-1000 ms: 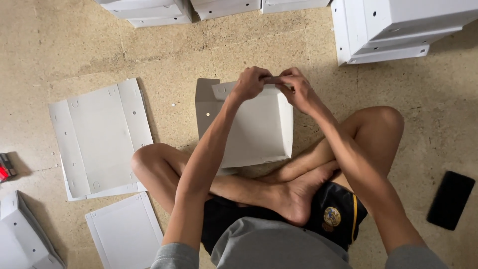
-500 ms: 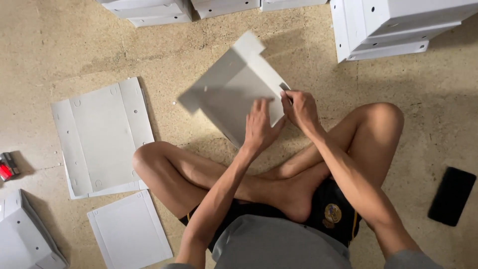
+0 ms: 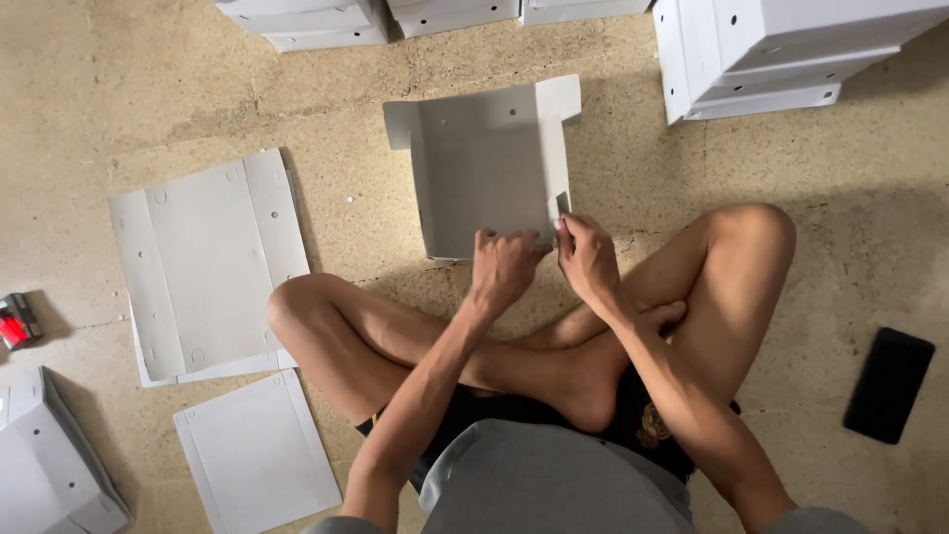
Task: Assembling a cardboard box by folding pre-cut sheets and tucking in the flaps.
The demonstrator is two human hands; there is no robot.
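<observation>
Head view: box, tilted before, now lies flat, both hands' fingers pinching its near edge.

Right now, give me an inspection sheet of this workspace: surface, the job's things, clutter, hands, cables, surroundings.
Surface: speckled beige floor; the person sits on it cross-legged.
Job's things: half-folded grey box panel lying open in front of the knees, side flaps raised.
Clutter: flat grey sheets at the person's left, a smaller flat panel below them, a folded box at the lower left corner, a black phone, a small red and dark object.
Hands: left hand grips the panel's near edge; right hand pinches a small tab at its near right corner.
Cables: nothing seen.
Surroundings: stacks of finished white boxes along the top edge.
</observation>
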